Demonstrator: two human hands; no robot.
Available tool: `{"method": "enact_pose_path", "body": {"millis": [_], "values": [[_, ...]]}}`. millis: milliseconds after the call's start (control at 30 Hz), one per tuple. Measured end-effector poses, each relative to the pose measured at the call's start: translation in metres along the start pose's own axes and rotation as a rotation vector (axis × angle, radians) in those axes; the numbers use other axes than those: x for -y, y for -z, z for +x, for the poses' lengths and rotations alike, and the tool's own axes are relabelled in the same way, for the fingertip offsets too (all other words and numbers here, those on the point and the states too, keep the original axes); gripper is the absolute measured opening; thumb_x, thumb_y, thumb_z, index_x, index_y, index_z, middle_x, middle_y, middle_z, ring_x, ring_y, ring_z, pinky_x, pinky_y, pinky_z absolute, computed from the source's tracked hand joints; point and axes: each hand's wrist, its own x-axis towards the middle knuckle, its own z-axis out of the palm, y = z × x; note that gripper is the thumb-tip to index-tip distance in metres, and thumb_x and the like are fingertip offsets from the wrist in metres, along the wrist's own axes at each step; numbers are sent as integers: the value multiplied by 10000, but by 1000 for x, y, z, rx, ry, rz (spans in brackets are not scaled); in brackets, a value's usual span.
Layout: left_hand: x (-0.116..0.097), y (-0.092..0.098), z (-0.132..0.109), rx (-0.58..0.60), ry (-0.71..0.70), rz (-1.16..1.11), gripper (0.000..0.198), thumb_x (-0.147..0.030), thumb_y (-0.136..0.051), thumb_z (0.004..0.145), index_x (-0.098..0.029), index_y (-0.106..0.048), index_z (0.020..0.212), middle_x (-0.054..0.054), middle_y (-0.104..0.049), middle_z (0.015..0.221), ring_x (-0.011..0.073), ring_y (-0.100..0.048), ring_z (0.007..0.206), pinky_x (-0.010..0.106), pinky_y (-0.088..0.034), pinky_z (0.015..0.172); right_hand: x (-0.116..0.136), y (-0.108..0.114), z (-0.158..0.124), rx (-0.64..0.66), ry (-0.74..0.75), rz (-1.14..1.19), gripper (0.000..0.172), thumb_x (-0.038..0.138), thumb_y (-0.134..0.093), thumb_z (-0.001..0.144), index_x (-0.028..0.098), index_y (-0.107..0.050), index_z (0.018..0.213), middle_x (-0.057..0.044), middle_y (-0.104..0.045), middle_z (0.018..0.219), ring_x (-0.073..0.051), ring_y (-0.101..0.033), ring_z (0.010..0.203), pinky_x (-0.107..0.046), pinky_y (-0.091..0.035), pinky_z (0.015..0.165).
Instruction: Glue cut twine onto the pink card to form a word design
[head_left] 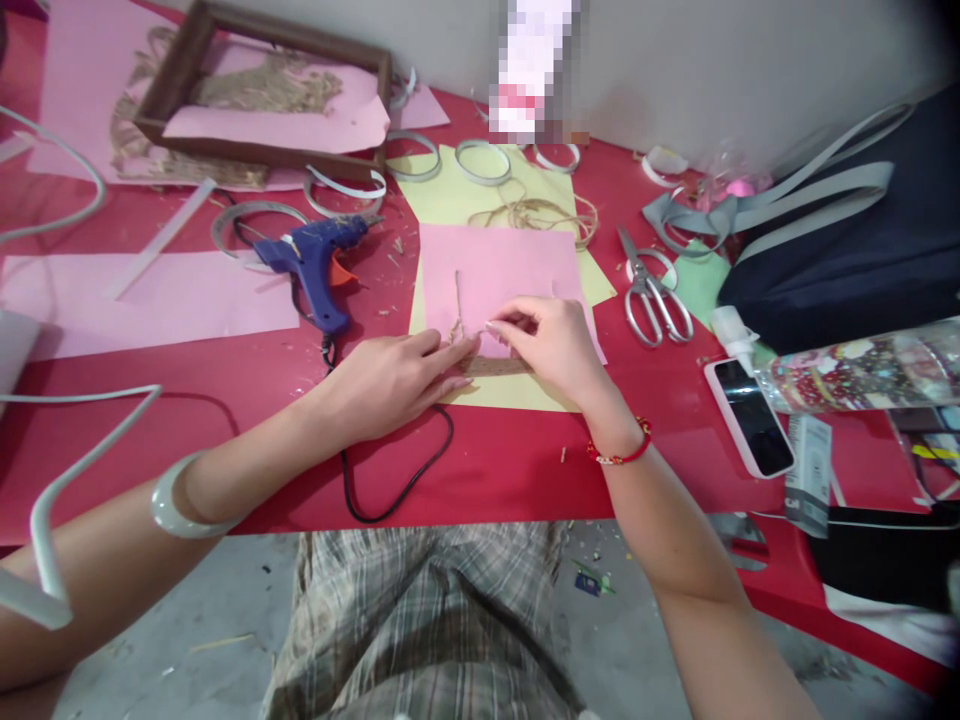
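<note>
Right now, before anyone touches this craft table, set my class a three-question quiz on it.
1. True or false: the scissors lie right of the pink paper.
2. Which tool lies left of the left hand? A glue gun, B hammer, C stapler.
3. Fill in: the right hand and left hand meet over a brown ____ at the paper's near edge.
Key: 1 true; 2 A; 3 strip.

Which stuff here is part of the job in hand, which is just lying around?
In use: left hand, right hand, brown strip at their fingertips, twine strand, pink sheet.
Lying about: glue gun, scissors, phone, frame, rings, bag.
</note>
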Motion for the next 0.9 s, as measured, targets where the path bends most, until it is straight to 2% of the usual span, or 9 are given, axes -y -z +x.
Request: {"method": "enact_pose_path", "body": {"millis": [133,367,500,700,900], "values": [[0,1,0,4,4,-4,527,-463,-388,1108,-197,-528,1541,81,-663,910,157,-593,627,254,-420,555,-2,0,1,0,-21,-11,315,457,-692,974,192,-707,803,-44,-702,758,-172,-590,692,-330,-461,691],[0,1,0,12,7,-14,535,-483,-383,1108,-210,-523,1548,84,-665,913,162,-595,632,259,-418,559,-8,2,4,1,44,-82,157,265,-665,985,200,-680,844,-36,-678,844,-181,-575,791,-334,-437,770],[0,1,0,10,4,-9,536,-474,-380,1112,-201,-520,1551,86,-668,923,169,-598,638,271,-418,560,-7,2,3,26,50,-99,139,190,-709,933,197,-660,803,-35,-673,843,-175,-554,768,-332,-424,741],[-1,1,0,6,0,21,538,-477,-388,1114,-195,-526,1551,84,-676,919,165,-590,630,271,-387,541,-5,2,3,77,38,-107,172,186,-735,915,198,-648,768,-26,-651,804,-168,-514,734,-333,-395,716],[-1,1,0,4,13,-6,527,-466,-406,1110,-199,-534,1546,89,-681,923,167,-606,652,264,-408,568,-1,2,1,135,12,-127,179,176,-739,904,192,-635,758,-27,-647,813,-153,-505,704,-322,-381,681]]}}
